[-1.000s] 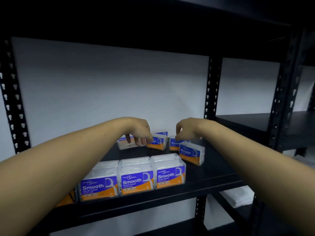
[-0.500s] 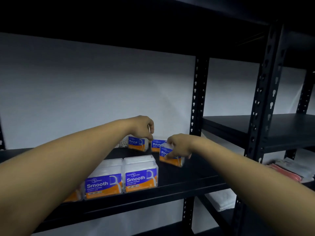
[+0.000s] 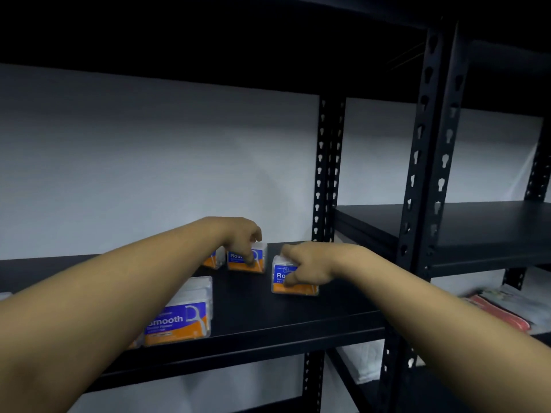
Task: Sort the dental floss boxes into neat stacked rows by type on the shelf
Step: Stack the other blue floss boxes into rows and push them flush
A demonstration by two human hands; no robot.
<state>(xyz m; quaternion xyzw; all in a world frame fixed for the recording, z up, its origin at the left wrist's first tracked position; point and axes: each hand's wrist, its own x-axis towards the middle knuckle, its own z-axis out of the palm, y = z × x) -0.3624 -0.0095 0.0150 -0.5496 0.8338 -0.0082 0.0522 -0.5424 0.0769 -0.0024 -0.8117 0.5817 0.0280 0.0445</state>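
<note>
A: What were the hands doing at that moment?

B: Both were on "Round" boxes. Left hand (image 3: 243, 238) reached over the back box (image 3: 247, 260), fingers curled down its front face, pinching it from above. Right hand (image 3: 308, 265) gripped the front box (image 3: 293, 277), thumb low on the label, fingers over the top.

A: Where did those sit on the shelf (image 3: 268, 320)?

B: Back box was at roughly 12 o'clock from shelf centre, near the wall (image 3: 149, 174). A third box (image 3: 215, 259) was just beside it at its 9 o'clock, mostly hidden by the left wrist. Front box was at the back box's 4 o'clock, apart from it, angled slightly.

A: Why top-down grips?

B: My read: the boxes were small and smooth, so a grip from above let each one be slid or lifted without knocking its neighbour. Front one looked out of line, so it was probably being brought in to join the row.

A: And the "Smooth" ones?

B: The smooth box (image 3: 179, 318) stood at the front edge, 7 o'clock from the round group, well apart. It looked stacked with more behind; the left forearm covered the rest. Types were kept separate, so that row looked done.

A: Risk?

B: Clear plastic is slippery, so a box could skid or tip when nudged.
</note>
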